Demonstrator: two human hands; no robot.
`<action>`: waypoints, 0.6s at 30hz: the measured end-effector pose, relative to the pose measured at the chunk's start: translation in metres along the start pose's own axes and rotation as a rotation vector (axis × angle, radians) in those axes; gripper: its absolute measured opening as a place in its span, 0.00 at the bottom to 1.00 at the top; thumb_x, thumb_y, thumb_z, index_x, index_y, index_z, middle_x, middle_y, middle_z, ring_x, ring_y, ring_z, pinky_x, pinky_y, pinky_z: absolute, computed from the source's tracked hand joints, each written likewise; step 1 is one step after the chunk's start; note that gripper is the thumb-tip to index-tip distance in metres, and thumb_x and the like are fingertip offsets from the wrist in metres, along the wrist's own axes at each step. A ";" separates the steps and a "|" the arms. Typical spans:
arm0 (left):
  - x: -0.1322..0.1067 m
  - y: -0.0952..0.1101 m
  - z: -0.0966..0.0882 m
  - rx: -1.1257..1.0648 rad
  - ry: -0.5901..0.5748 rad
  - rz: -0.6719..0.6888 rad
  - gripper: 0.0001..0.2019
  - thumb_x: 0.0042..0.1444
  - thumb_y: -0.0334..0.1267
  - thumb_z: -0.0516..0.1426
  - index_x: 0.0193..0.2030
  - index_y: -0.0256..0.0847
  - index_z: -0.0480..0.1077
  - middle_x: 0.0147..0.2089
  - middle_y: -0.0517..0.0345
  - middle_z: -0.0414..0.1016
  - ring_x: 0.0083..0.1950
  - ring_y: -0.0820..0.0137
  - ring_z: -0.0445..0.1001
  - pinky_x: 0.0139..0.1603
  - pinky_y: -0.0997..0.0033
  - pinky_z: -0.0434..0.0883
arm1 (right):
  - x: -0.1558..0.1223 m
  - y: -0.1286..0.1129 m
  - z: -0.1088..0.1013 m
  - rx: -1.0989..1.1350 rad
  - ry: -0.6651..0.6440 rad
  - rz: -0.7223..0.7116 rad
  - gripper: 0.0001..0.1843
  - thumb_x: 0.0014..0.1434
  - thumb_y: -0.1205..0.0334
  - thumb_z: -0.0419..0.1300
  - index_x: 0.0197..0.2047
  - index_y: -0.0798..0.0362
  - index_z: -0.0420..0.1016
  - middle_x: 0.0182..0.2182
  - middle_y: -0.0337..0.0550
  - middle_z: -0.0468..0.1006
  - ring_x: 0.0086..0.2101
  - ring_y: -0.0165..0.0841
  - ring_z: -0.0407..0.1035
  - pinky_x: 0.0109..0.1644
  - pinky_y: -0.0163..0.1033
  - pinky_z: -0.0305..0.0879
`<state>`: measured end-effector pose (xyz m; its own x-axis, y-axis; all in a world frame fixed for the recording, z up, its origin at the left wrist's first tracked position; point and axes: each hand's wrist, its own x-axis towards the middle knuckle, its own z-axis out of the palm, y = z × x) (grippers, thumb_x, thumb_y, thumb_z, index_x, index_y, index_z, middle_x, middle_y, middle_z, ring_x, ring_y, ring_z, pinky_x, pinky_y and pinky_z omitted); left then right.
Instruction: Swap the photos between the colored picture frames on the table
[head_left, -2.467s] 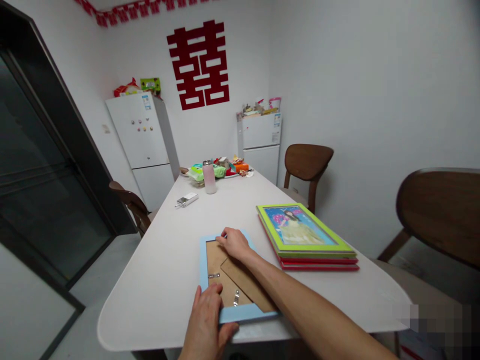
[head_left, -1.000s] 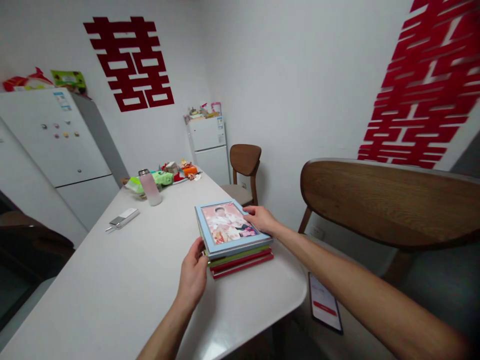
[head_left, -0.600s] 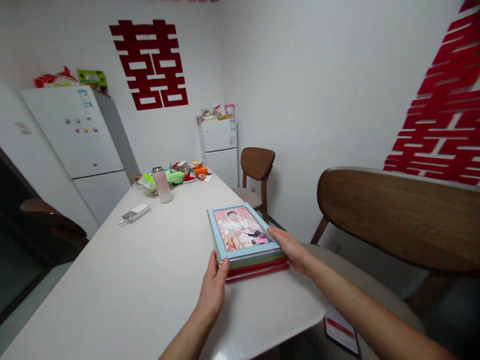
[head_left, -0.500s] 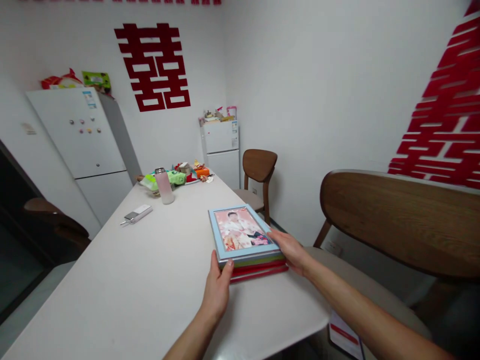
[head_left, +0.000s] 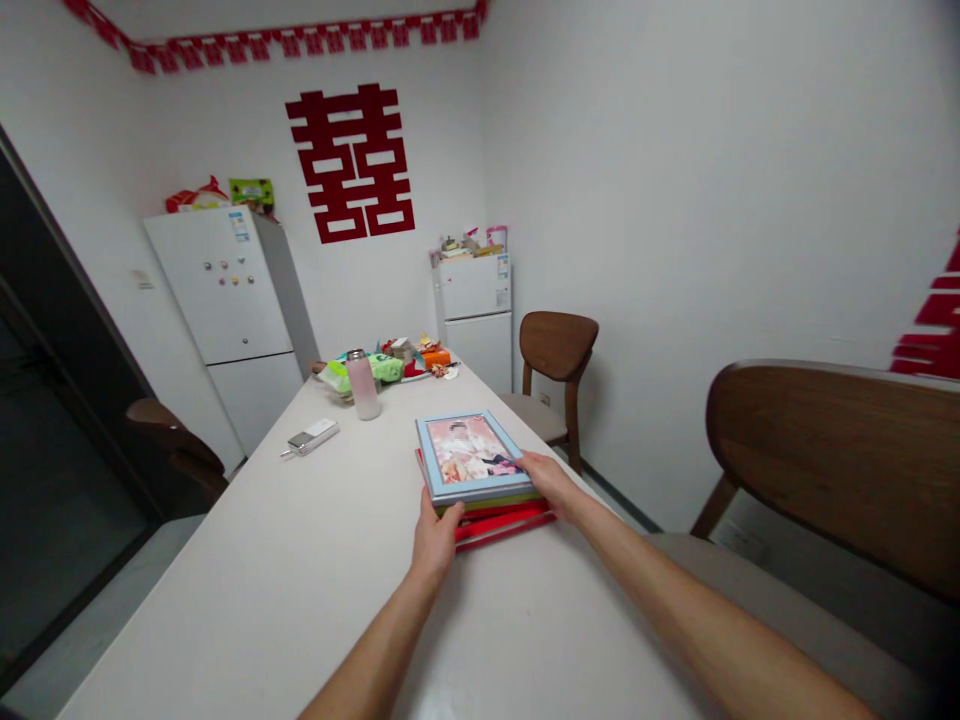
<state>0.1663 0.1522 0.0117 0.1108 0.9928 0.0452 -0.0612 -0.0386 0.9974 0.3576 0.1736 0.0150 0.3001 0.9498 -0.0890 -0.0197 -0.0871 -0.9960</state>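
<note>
Only green and red edges show of the lower frames (head_left: 511,521) beneath the blue picture frame (head_left: 469,453) on the white bench (head_left: 255,590), where the left hand (head_left: 435,537) lies flat, fingers together, against its near corner and the right hand (head_left: 547,481) hides its fingertips at the right edge, grip impossible to tell, with a white fridge (head_left: 225,295) behind.

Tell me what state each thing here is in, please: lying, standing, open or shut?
blue picture frame, face up on top of the stack
stack of frames, lying flat on the table
left hand, open, against the stack's near left corner
right hand, open, against the stack's right edge
pink bottle, upright, cap on
tall fridge, doors shut
small fridge, doors shut
</note>
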 end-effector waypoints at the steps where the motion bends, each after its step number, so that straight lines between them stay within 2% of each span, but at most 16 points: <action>1: -0.004 -0.002 0.000 0.017 0.003 0.011 0.25 0.45 0.34 0.56 0.52 0.40 0.58 0.49 0.55 0.69 0.50 0.64 0.65 0.53 0.68 0.58 | -0.001 0.000 -0.002 -0.012 -0.015 -0.002 0.16 0.43 0.61 0.52 0.36 0.55 0.73 0.21 0.37 0.75 0.23 0.30 0.66 0.26 0.32 0.58; 6: -0.028 -0.010 0.002 0.094 0.034 0.052 0.28 0.45 0.32 0.55 0.55 0.36 0.54 0.52 0.50 0.65 0.52 0.65 0.63 0.52 0.72 0.58 | -0.012 -0.005 -0.013 -0.065 -0.078 -0.014 0.15 0.42 0.60 0.53 0.33 0.56 0.74 0.22 0.38 0.75 0.23 0.30 0.64 0.26 0.32 0.56; 11: -0.035 -0.009 0.004 0.151 0.074 0.061 0.31 0.41 0.28 0.55 0.56 0.37 0.52 0.49 0.53 0.68 0.49 0.65 0.66 0.50 0.73 0.60 | -0.025 -0.006 -0.009 -0.106 -0.095 -0.045 0.19 0.43 0.59 0.52 0.38 0.56 0.72 0.28 0.39 0.76 0.29 0.32 0.66 0.32 0.33 0.58; 14: -0.030 -0.009 -0.009 0.183 0.111 0.060 0.31 0.40 0.25 0.54 0.55 0.38 0.53 0.47 0.54 0.70 0.48 0.65 0.67 0.50 0.72 0.60 | -0.032 -0.004 0.005 -0.124 -0.102 -0.065 0.21 0.44 0.60 0.50 0.41 0.56 0.71 0.30 0.39 0.76 0.32 0.32 0.66 0.34 0.33 0.58; 18: -0.014 -0.011 -0.043 0.226 0.162 0.079 0.27 0.39 0.23 0.52 0.50 0.41 0.59 0.44 0.56 0.72 0.46 0.64 0.68 0.48 0.71 0.61 | -0.036 -0.002 0.037 -0.156 -0.119 -0.087 0.21 0.46 0.59 0.48 0.43 0.53 0.69 0.31 0.38 0.76 0.33 0.33 0.67 0.35 0.33 0.59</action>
<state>0.1227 0.1435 -0.0022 -0.0467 0.9901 0.1323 0.1615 -0.1232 0.9791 0.3119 0.1504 0.0201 0.1793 0.9837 -0.0125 0.1518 -0.0402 -0.9876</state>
